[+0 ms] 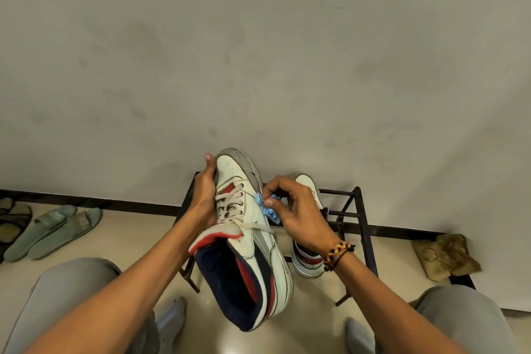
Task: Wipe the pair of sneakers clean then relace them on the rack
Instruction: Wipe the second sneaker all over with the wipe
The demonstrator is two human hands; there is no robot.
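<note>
Gripping the raised sneaker (244,227) along its far side, the left hand (204,195) holds it above the black rack (356,210), toe toward the wall. The right hand (296,210) pinches a blue cloth (268,211) against the shoe's near side (laces threaded). The second sneaker (307,261) seems to sit on the rack, partly hidden.

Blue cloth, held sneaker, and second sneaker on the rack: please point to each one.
blue cloth (269,211), head view, crumpled lower part.
held sneaker (230,165), head view, white toe cap.
second sneaker (306,181), head view, toe.
</note>
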